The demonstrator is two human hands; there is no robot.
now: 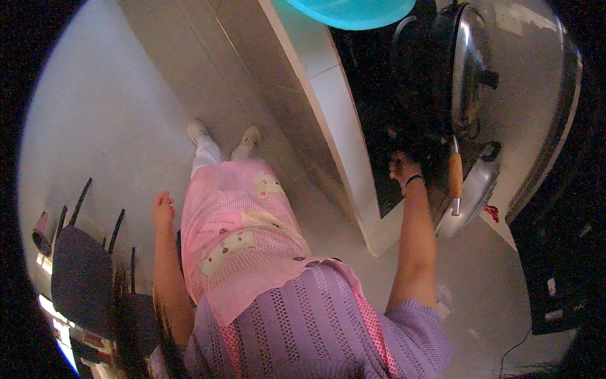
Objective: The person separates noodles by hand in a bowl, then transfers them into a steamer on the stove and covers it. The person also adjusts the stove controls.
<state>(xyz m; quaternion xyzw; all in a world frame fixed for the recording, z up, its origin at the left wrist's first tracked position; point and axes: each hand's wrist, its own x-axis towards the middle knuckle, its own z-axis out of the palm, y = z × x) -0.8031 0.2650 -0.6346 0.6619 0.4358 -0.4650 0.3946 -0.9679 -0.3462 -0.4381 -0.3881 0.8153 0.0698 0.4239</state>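
Observation:
My left hand (164, 206) hangs beside the pink checked apron (246, 208), its fingers loosely curled and nothing seen in it. My right hand (405, 168) reaches over the dark cooktop (386, 189), a dark band round its wrist; shadow hides its fingertips and anything they may touch. Beyond it lies a dark pan (421, 61) with a shiny metal lid (466, 71) bearing a black knob. A wooden handle with a metal end (455, 177) juts out to the right of my right wrist. Another metal lid (473, 199) leans near that handle.
A turquoise bowl or basin (355, 12) shows at the top edge. The pale tiled counter edge (338, 109) runs between my body and the cooktop. A small red item (492, 213) lies by the leaning lid. Dark chairs (83, 279) stand at the left.

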